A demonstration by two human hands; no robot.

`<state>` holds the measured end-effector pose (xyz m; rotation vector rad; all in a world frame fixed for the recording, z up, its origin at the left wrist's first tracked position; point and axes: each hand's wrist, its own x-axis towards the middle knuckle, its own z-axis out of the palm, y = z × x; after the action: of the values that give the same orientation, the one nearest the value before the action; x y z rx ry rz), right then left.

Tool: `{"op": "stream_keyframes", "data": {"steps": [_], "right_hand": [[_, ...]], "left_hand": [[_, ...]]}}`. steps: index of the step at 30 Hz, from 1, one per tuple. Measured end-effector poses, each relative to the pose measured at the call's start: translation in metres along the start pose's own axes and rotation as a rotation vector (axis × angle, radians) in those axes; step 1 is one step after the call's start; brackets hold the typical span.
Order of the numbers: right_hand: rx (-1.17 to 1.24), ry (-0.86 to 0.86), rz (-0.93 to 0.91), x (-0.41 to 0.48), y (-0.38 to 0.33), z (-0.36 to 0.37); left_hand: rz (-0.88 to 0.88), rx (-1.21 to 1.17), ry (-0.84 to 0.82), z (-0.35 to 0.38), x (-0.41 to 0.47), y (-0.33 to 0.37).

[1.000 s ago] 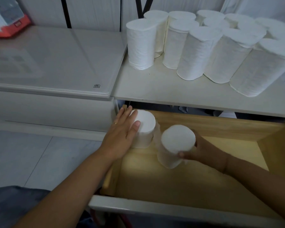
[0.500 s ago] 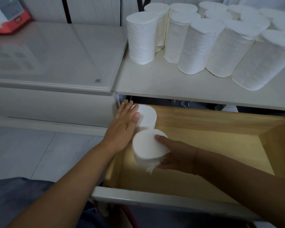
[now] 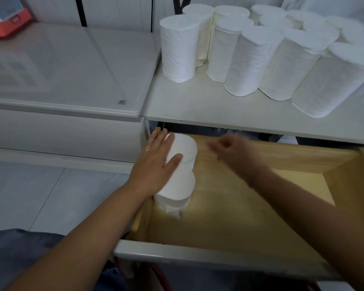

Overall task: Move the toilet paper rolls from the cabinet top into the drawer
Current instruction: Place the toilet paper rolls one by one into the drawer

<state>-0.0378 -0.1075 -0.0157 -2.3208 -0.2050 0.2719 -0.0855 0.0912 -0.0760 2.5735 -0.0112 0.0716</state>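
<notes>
Two white toilet paper rolls stand upright in the left end of the open wooden drawer (image 3: 250, 206): one at the back corner (image 3: 186, 147) and one just in front of it (image 3: 180, 191). My left hand (image 3: 156, 164) lies flat, fingers straight, across the tops and left sides of both rolls. My right hand (image 3: 235, 156) is blurred, raised above the drawer's back wall, fingers loosely curled and holding nothing. Several more rolls (image 3: 252, 59) stand upright on the white cabinet top (image 3: 208, 106).
A lower white cabinet with a glass top (image 3: 67, 70) adjoins on the left. A red and white box (image 3: 6, 19) sits at its far left corner. Grey tiled floor (image 3: 29, 196) lies below. The drawer's white front panel (image 3: 198, 255) is nearest to me.
My right hand set its roll down in front of the first one, let go and lifted up and back toward the cabinet top. My left hand stayed on the rolls.
</notes>
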Motion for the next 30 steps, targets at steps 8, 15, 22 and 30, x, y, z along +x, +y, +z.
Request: {"op": "stream_keyframes", "data": {"steps": [8, 15, 22, 30], "right_hand": [[-0.272, 0.682, -0.338, 0.100, -0.020, -0.100], [-0.763, 0.532, -0.183, 0.157, -0.027, -0.129], [-0.789, 0.422, -0.203, 0.162, -0.038, -0.142], [-0.626, 0.156, -0.274, 0.120, -0.060, -0.127]], "left_hand": [[0.039, 0.207, 0.010, 0.003, 0.003, 0.002], [0.025, 0.163, 0.009, 0.002, 0.003, 0.002], [0.042, 0.164, 0.020, 0.002, 0.003, 0.004], [0.034, 0.176, 0.014, 0.002, 0.003, 0.004]]}}
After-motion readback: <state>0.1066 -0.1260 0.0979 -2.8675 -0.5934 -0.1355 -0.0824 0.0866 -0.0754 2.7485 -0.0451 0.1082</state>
